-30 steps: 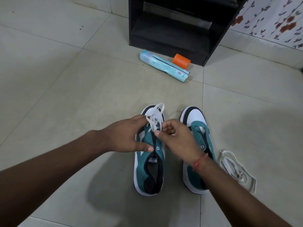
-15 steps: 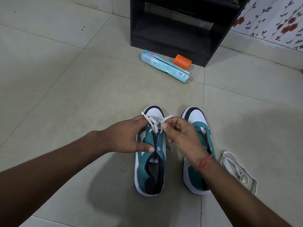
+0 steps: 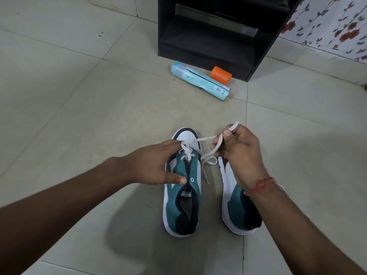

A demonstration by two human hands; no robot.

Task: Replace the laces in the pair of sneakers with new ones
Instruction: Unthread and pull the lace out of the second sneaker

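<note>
Two teal, white and black sneakers stand side by side on the tiled floor, toes pointing away from me. My left hand [image 3: 155,165] grips the left sneaker [image 3: 183,195] at its upper eyelets, thumb near the top eyelet. A white lace [image 3: 206,153] is threaded through that shoe's front eyelets. My right hand [image 3: 236,147] pinches this lace and holds it stretched up and to the right, above the right sneaker [image 3: 236,207]. A loose end hangs down between the two shoes. My right forearm hides the right shoe's eyelets and the floor beside it.
A pale blue spray can [image 3: 200,81] and an orange cap [image 3: 221,75] lie on the floor ahead. Behind them stands a black open cabinet [image 3: 218,36]. A flowered wall [image 3: 333,22] is at the far right.
My right hand has pulled the lace out from the left sneaker, moving up and to the right. The left hand stays on the shoe. The loose lace beside the right shoe is now hidden by my forearm.
</note>
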